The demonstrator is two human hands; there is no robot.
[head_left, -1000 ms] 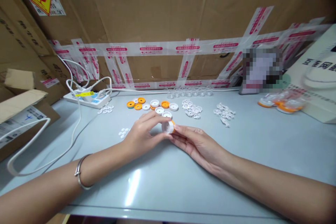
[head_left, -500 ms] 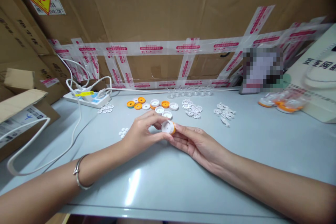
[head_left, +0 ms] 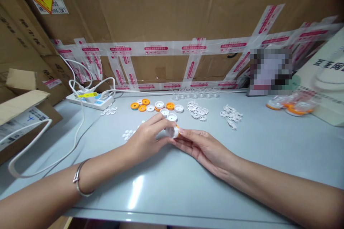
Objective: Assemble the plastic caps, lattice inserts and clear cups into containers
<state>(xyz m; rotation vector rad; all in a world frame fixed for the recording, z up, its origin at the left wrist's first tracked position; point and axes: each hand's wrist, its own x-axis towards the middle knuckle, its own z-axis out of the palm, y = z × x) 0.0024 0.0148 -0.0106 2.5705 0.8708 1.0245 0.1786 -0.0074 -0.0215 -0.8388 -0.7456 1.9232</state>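
Observation:
A small round white-and-orange piece (head_left: 172, 131) is held up between both hands over the middle of the grey table (head_left: 166, 186). My left hand (head_left: 147, 136) pinches its left side with thumb and fingers. From the right, the fingertips of my right hand (head_left: 205, 150) grip its orange edge. Just behind the hands lie white and orange round caps (head_left: 170, 106), some touching. White spoked discs (head_left: 198, 111) are heaped to their right, and small white angular parts (head_left: 231, 115) further right. Small white discs (head_left: 128, 135) lie left of my left hand, partly hidden by it.
Clear round cups (head_left: 195, 93) line the back, before a taped cardboard box (head_left: 161, 14). At the back left are a power strip (head_left: 92, 102), white cables (head_left: 80, 136) and an open carton (head_left: 24, 118). Clear-and-orange pieces (head_left: 292, 105) and a pale bag (head_left: 328, 86) stand right.
My left hand's fingers have shifted slightly over the held piece, whose open face has turned a little. The right hand keeps its grip. The whole view has shifted very slightly.

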